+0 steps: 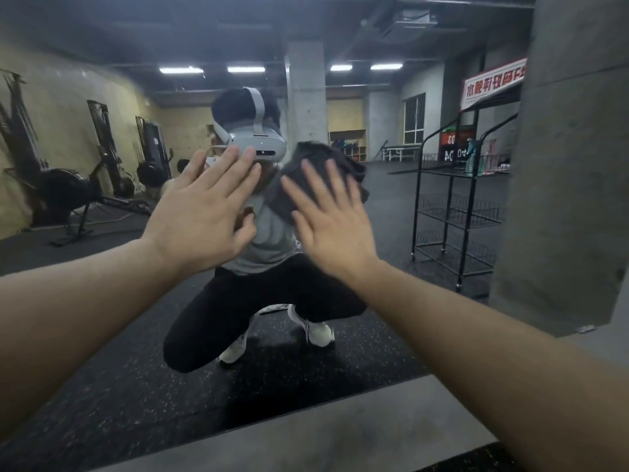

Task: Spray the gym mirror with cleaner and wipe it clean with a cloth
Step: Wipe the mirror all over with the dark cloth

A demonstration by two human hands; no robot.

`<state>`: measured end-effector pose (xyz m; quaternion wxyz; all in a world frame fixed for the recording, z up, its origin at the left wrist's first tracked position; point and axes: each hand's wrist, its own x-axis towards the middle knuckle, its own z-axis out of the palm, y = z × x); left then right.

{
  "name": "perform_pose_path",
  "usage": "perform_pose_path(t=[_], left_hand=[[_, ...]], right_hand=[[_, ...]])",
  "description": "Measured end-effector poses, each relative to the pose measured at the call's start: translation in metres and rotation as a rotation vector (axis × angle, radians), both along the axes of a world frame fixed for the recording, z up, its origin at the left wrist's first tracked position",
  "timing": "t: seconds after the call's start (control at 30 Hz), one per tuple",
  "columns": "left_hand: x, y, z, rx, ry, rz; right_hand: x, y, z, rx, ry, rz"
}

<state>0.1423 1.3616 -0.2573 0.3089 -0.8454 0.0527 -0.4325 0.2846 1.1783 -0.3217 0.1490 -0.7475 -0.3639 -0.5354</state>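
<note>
The right hand (pixel 335 223) presses a dark cloth (pixel 320 175) flat on the mirror (pixel 102 318) with straight, spread fingers. The left hand (pixel 204 212) lies beside it, fingers straight, holding nothing.

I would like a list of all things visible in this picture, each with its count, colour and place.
mirror: one, fills most of the view, reflecting the gym
cloth: one, dark grey, flat against the mirror under the right hand
concrete pillar: one, grey, at the right edge
wire rack: one, black, reflected at right, standing on the floor
spray bottle: one, greenish, reflected on top of the rack
exercise machines: several, black, reflected along the left wall
banner: one, white with red characters, reflected at upper right
ledge: one, grey, below the mirror
left hand: open, fingers spread, at the mirror
right hand: open, fingers straight, pressing the cloth
</note>
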Motion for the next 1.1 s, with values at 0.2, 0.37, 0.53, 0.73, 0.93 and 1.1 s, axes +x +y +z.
perform_pose_path(t=[0.2, 0.37, 0.53, 0.73, 0.93, 1.1], left_hand=[[-0.002, 0.001, 0.002, -0.004, 0.009, -0.001], [-0.002, 0.009, 0.005, 0.007, 0.059, -0.012], [-0.003, 0.013, 0.005, 0.028, 0.096, -0.009], [-0.011, 0.015, -0.016, 0.109, 0.108, 0.034], [-0.027, 0.033, -0.086, 0.112, 0.161, 0.023], [-0.028, 0.038, -0.097, 0.069, 0.189, 0.027]], right_hand=[[0.041, -0.082, 0.008, 0.507, 0.471, -0.195], [0.013, -0.032, 0.024, 0.658, 0.499, -0.215], [-0.022, 0.037, -0.008, 0.167, 0.066, -0.03], [-0.001, 0.0, -0.089, -0.319, -0.223, 0.103], [0.012, -0.026, -0.152, -0.493, -0.243, 0.086], [0.002, -0.024, -0.125, -0.414, -0.225, 0.161]])
